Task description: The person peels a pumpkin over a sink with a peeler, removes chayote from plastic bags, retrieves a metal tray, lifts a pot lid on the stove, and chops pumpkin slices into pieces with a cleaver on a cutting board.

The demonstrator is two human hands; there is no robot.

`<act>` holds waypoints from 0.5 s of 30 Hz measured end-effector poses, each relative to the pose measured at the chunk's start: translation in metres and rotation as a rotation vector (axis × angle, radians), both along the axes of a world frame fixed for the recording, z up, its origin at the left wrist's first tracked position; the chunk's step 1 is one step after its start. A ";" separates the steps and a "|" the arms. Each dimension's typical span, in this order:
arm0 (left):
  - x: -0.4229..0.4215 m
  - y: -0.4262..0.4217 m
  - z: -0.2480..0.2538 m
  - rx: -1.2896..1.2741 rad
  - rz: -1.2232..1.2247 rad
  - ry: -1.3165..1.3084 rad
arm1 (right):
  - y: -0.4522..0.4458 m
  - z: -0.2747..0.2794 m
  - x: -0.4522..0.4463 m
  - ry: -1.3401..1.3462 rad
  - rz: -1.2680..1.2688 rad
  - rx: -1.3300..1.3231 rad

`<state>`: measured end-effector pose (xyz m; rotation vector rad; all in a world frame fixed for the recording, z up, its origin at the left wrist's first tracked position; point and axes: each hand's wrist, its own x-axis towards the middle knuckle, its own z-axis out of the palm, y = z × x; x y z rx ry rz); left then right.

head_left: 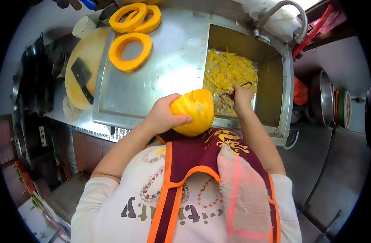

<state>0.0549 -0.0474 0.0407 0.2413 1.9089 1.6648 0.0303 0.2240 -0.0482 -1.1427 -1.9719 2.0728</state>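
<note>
Left hand (163, 115) grasping the pumpkin (195, 111), thumb on the near face, fingers around the far side. Pumpkin is at the near-left corner of the sink (270, 87), mostly peeled orange, slightly tilted, a pale patch on it.

Right hand (243, 98) is over the sink, fingers closed on a dark tool (233, 96). Can't tell the tool type; the hand covers most of it. Tool is apart from the pumpkin, right above the peels (226, 69) heaped in the sink.

Left of sink: steel counter (165, 52) with a pumpkin ring (131, 52) lying flat; two more rings (130, 18) overlap at its far-left corner. Further left of sink: round board (74, 91), cleaver (81, 73) lying on it, crumpled cloth (71, 109) at its near edge.

Tap (283, 5) at sink's far-right corner. Right of sink: red bag (300, 91), then steel bowl (325, 99) on its side.
</note>
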 end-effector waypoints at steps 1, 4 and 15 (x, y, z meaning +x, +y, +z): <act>0.000 -0.001 -0.003 0.000 -0.026 -0.015 | -0.006 0.011 0.003 -0.028 -0.037 -0.181; 0.007 0.011 0.001 0.005 0.063 0.025 | -0.046 0.070 0.001 0.075 0.034 -0.279; 0.030 0.036 0.001 -0.195 0.074 0.264 | -0.067 0.065 -0.007 0.092 0.154 0.259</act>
